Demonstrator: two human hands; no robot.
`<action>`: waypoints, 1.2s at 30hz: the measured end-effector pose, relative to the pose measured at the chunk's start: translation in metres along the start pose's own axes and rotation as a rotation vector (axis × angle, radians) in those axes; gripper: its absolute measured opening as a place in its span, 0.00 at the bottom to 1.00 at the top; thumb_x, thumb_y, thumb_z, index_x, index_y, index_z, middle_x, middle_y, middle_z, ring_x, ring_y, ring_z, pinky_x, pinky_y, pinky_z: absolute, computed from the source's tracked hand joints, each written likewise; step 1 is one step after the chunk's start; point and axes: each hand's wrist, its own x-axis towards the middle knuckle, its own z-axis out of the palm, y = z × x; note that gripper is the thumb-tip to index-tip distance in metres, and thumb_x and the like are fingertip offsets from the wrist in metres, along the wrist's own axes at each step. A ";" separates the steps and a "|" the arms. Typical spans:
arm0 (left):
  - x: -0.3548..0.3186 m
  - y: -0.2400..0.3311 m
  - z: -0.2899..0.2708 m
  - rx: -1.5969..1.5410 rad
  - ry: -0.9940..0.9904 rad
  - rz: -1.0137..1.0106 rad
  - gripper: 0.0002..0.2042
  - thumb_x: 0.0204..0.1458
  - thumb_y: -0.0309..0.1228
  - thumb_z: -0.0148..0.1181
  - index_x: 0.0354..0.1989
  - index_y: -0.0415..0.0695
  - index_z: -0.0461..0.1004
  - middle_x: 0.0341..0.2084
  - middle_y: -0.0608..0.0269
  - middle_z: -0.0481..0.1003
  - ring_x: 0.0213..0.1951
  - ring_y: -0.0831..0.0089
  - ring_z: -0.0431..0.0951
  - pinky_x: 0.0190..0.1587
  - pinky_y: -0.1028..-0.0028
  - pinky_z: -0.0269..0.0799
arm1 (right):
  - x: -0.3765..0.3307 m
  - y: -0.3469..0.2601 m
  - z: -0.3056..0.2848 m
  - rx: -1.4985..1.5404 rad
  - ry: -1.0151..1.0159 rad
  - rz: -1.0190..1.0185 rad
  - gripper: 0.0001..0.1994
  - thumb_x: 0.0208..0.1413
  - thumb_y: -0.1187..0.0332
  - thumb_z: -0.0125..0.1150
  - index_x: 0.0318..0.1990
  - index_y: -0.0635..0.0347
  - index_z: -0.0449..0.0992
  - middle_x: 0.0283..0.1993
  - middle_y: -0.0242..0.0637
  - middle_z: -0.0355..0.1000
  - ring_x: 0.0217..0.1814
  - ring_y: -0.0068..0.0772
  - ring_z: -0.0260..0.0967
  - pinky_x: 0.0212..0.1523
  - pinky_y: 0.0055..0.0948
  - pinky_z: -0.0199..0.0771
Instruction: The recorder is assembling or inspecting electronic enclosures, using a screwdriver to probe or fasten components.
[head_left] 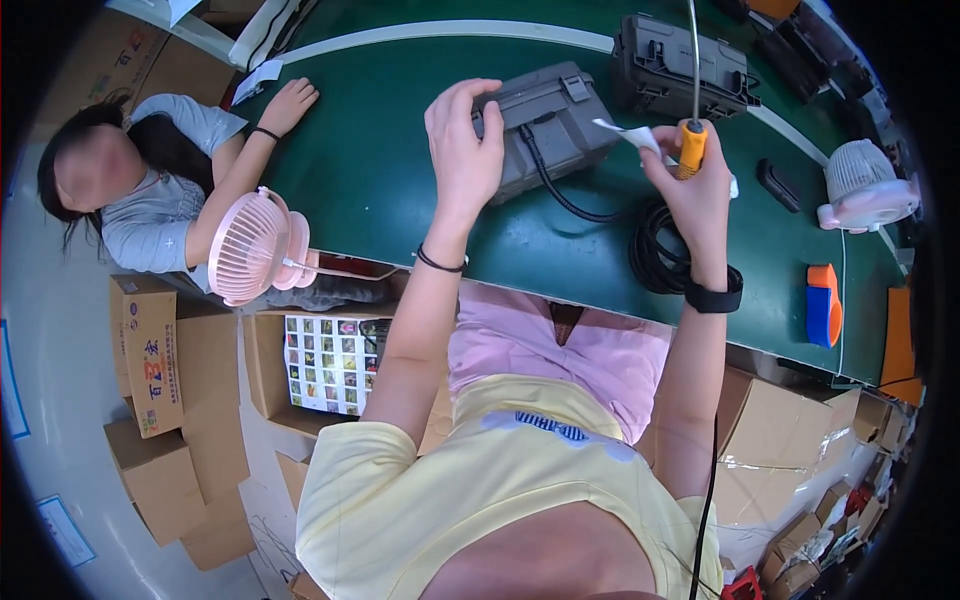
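A dark grey plastic case (560, 125) with latches lies at an angle on the green table. At its left end is my left hand (465, 150), its thumb and fingers bent around the corner. My right hand (695, 175) is closed on the yellow-orange handle of a long-shafted screwdriver (691, 150), whose metal shaft points up out of the picture. A white slip of paper (632, 135) sticks out between the thumb and fingers of the same hand. From the case a black corrugated cable (550, 180) runs to a coil of black cable (652, 250) below my right hand.
A second grey case (680, 70) stands farther back. On the right are a black handheld object (778, 185), a white-pink fan (865, 185) and an orange-and-blue tape dispenser (823, 305). A pink fan (250, 250) and another person's arm (250, 165) are on the left. Cardboard boxes (150, 350) flank the table.
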 end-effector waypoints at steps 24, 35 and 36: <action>-0.016 0.015 0.000 0.047 0.030 0.075 0.08 0.57 0.26 0.57 0.44 0.45 0.77 0.49 0.59 0.77 0.55 0.58 0.70 0.59 0.63 0.63 | -0.015 -0.033 0.075 -0.143 -0.024 -0.117 0.15 0.49 0.72 0.70 0.42 0.59 0.71 0.33 0.45 0.78 0.35 0.49 0.77 0.34 0.38 0.77; -0.016 0.015 0.000 0.016 0.046 0.077 0.08 0.55 0.24 0.57 0.43 0.45 0.76 0.47 0.58 0.76 0.53 0.57 0.69 0.57 0.61 0.63 | -0.018 -0.033 0.076 -0.138 -0.076 -0.162 0.17 0.52 0.68 0.72 0.44 0.62 0.70 0.34 0.48 0.77 0.35 0.52 0.78 0.32 0.37 0.77; -0.017 0.015 -0.001 0.017 0.046 0.076 0.08 0.55 0.24 0.57 0.43 0.45 0.76 0.47 0.58 0.76 0.53 0.57 0.69 0.57 0.61 0.63 | -0.018 -0.034 0.076 -0.128 -0.088 -0.152 0.16 0.52 0.69 0.72 0.44 0.61 0.70 0.34 0.48 0.77 0.35 0.53 0.77 0.32 0.37 0.77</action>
